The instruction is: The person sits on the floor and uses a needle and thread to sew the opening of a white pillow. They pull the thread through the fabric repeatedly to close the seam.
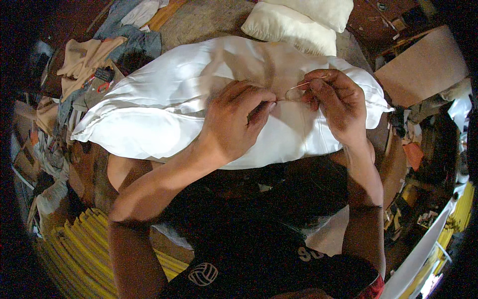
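Observation:
A plump white satin pillow lies across my lap, under both hands. My right hand pinches a thin, shiny needle between thumb and fingers, its free end pointing left. Fine pale thread hangs below that hand against the pillow. Facing it, my left hand has thumb and forefinger pressed together on a thread end, close to the needle's tip. A small loop of thread shows between the two hands; whether it passes through the needle is too small to tell.
Two cream pillows lie beyond, at the back. Heaped clothes and a small dark object with red parts are at the left. A cardboard sheet leans at the right. Yellow ribbed material covers the lower left.

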A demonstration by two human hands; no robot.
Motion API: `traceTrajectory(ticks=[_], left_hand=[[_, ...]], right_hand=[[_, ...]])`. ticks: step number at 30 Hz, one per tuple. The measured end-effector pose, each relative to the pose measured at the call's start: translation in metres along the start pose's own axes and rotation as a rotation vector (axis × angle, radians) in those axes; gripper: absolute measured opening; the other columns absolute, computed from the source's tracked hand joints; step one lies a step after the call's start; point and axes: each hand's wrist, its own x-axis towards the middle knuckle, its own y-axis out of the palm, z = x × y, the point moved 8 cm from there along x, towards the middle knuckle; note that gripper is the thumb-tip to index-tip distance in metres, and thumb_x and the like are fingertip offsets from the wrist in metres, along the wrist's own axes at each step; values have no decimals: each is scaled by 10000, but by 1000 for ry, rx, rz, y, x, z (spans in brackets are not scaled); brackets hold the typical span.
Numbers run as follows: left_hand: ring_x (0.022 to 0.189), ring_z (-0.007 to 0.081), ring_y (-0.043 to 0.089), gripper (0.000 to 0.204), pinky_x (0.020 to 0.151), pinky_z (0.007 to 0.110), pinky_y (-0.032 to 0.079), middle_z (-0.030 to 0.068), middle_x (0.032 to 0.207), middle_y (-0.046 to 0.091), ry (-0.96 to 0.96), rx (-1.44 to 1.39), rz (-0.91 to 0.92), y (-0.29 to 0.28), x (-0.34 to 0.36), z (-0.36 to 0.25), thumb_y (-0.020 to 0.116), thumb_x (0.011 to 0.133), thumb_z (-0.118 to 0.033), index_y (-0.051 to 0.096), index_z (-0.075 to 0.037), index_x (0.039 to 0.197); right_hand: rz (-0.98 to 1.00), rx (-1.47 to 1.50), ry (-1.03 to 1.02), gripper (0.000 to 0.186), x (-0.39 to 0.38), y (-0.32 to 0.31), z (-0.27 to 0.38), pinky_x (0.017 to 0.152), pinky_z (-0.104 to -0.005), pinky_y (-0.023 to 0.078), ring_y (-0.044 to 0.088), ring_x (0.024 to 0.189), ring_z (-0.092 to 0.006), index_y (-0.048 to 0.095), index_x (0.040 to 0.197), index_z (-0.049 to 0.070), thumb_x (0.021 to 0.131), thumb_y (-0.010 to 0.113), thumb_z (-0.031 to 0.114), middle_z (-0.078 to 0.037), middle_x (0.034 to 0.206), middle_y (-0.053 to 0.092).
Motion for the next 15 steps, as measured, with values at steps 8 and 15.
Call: traceTrajectory(ticks=[8, 15], left_hand=[[909, 346, 636, 157, 799, 444, 513, 129, 961, 676, 109, 27, -30, -2, 1, -11, 712, 812, -31, 649, -38, 956], [924, 339, 650, 168, 821, 422, 520, 117, 996, 698, 142, 18, -55, -4, 2, -14, 724, 826, -47, 657, -64, 980]], right_hand=[[16, -6, -13, 208, -2, 1, 4, 641, -231, 500, 630, 740, -98, 671, 1097, -40, 1024, 578, 131, -75, 901, 720], [-13, -2, 22, 234, -4, 3, 2, 705, -235, 540, 667, 793, -98, 679, 1085, -16, 1024, 590, 192, -62, 892, 726]])
